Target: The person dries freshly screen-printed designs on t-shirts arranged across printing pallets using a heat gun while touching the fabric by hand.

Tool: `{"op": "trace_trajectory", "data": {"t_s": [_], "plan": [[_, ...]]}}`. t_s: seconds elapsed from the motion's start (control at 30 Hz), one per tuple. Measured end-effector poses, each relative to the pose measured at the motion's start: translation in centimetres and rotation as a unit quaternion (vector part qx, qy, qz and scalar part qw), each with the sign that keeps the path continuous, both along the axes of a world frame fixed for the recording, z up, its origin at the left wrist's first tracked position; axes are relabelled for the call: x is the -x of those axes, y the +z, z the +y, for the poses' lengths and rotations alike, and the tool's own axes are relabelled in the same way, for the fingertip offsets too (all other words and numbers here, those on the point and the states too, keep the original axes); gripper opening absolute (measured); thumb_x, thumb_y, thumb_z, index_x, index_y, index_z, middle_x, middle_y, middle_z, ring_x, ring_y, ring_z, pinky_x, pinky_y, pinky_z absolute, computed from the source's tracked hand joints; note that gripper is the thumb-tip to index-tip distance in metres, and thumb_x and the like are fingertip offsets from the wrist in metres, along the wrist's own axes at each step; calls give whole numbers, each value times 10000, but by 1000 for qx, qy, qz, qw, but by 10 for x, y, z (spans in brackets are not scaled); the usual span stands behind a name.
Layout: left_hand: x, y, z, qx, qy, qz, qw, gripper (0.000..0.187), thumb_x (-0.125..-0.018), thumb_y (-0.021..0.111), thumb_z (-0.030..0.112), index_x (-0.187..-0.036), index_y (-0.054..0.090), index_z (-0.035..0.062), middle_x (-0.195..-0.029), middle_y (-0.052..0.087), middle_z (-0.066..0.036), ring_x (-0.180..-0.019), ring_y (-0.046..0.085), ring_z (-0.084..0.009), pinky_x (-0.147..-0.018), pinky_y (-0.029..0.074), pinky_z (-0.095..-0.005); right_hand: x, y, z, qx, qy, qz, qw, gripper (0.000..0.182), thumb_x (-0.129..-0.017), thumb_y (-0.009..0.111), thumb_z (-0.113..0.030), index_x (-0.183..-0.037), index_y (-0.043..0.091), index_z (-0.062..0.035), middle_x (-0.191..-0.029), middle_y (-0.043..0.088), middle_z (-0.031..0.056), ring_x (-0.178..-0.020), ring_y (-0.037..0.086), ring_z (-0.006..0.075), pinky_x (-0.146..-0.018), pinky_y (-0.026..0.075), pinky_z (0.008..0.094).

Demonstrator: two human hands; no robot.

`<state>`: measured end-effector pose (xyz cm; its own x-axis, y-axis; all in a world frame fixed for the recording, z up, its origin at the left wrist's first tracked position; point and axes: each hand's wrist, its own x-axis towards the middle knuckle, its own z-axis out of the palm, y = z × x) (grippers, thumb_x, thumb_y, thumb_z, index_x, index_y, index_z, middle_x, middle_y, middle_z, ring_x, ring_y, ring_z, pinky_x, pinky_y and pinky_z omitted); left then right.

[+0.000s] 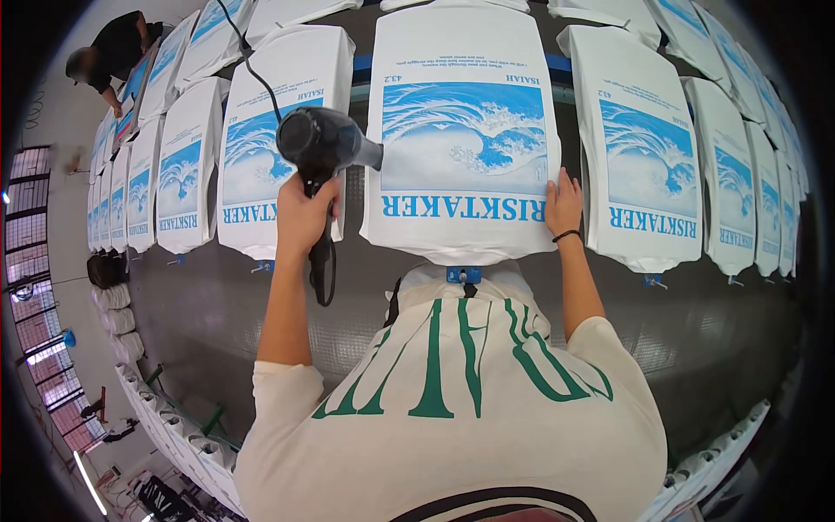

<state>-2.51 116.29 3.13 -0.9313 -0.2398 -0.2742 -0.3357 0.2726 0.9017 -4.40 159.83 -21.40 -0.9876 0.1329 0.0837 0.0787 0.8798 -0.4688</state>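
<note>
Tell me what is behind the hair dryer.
Behind the hair dryer, the neighbouring left shirt shows, with part of its wave print; the nozzle overlaps the edge of the middle shirt. Whatever the dryer directly covers cannot be seen.

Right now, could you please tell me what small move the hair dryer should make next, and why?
Perhaps sweep the hair dryer rightward over the blue wave print: the left hand holds its nozzle by the print's left edge, while the right hand is at the shirt's right edge.
</note>
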Motion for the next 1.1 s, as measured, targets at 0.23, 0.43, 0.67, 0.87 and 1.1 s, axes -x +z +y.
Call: {"op": "trace_trajectory", "data": {"t_s": [0.23,0.43,0.67,0.87,1.1], "plan": [[103,-7,0,-3,-21,32,999,183,-859,700,143,-831,595,-4,-659,612,-50,-506,563,-118,-487,440,-265,24,9,-2,23,6,-19,1000,515,-1013,464,-301,-1447,439,-24,-1429,517,163,-1365,377,444,-1131,283,514],[173,-9,14,2,22,11,1000,210,-838,716,159,-841,606,-19,-676,629,-70,-513,575,-132,-491,460,-275,68,5,10,53,49,7,997,514,-1024,448,-297,-1458,427,-22,-1447,501,171,-1369,370,445,-1137,281,500],[212,-8,50,32,46,1,998,204,-842,719,154,-856,607,-16,-683,631,-75,-529,579,-134,-498,469,-275,117,1,21,76,102,47,991,517,-1031,439,-277,-1473,399,-11,-1491,454,178,-1371,374,429,-1153,290,462],[230,2,123,-6,16,-2,1000,203,-859,715,152,-869,612,-24,-694,635,-85,-532,582,-131,-485,465,-263,149,-1,26,124,128,19,984,514,-1026,446,-265,-1474,395,-17,-1511,428,164,-1365,378,422,-1152,304,447],[236,-4,231,-46,-56,-24,997,218,-852,722,164,-871,610,-22,-698,643,-74,-531,586,-123,-493,469,-256,167,0,32,149,133,18,980,512,-1021,451,-250,-1457,400,14,-1507,419,195,-1357,381,438,-1152,301,462]]}}
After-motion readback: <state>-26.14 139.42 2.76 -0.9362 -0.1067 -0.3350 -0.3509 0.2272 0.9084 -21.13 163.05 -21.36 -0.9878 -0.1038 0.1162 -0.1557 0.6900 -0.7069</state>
